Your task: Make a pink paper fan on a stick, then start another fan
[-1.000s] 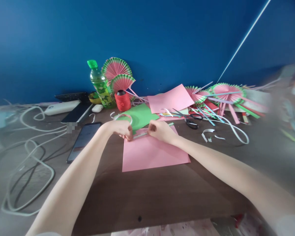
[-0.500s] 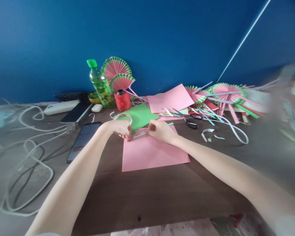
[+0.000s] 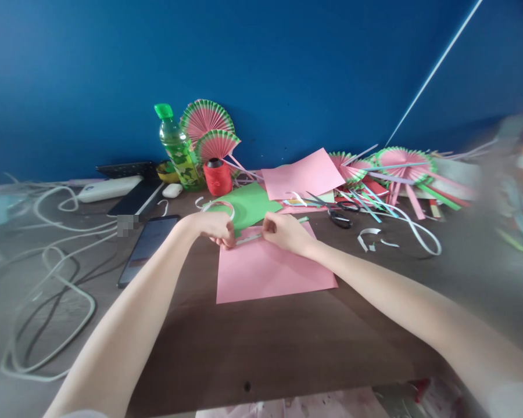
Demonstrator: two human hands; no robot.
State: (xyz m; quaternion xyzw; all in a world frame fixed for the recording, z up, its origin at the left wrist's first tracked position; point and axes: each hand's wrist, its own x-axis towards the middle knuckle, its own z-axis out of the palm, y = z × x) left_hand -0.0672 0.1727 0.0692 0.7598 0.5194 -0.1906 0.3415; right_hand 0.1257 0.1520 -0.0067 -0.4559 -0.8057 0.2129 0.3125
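A pink sheet of paper (image 3: 276, 276) lies flat in front of me, with both hands at its far edge. A thin whitish strip (image 3: 248, 238) runs along that edge between them. My left hand (image 3: 218, 229) is closed, its curled fingers at the strip's left end. My right hand (image 3: 283, 231) pinches at the strip's right end; the fingertips are partly hidden. Beyond that hand a short pale green end (image 3: 304, 219) pokes out. Behind my left hand a pale ring, like a tape roll (image 3: 224, 203), shows in part against a green sheet of paper (image 3: 253, 203).
Black scissors (image 3: 340, 218) and white scraps (image 3: 369, 237) lie right. Behind are another pink sheet (image 3: 305, 174), folded paper fans (image 3: 403, 162), a red thread spool (image 3: 218, 177) and a green bottle (image 3: 178, 148). A phone (image 3: 150, 247) and white cables (image 3: 89, 307) lie left.
Both hands, the strip and the pink sheet stay almost exactly where they were. The camera view has shifted very slightly.
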